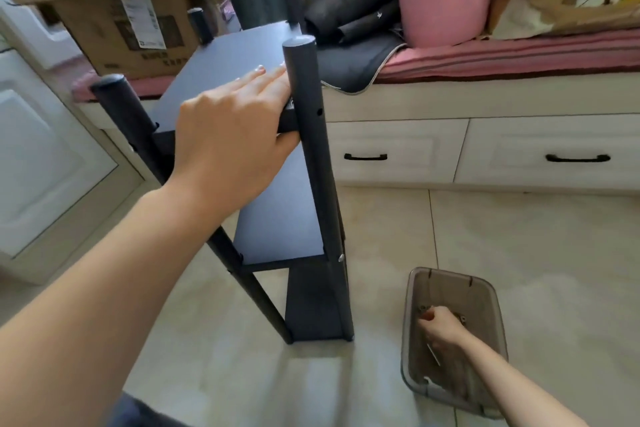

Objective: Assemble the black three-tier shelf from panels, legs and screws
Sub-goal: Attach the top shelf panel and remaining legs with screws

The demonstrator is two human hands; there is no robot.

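The tall black three-tier shelf of matte panels and round tube legs [277,163] stands upright on the pale tiled floor [519,253]. The left hand [235,135] clamps the top panel's front edge. Low to its right, the right hand [438,324] reaches into a translucent grey plastic bin [415,374]; its grip appears pinched around small hardware, though blur hides what. An empty screw hole [319,111] faces that side.
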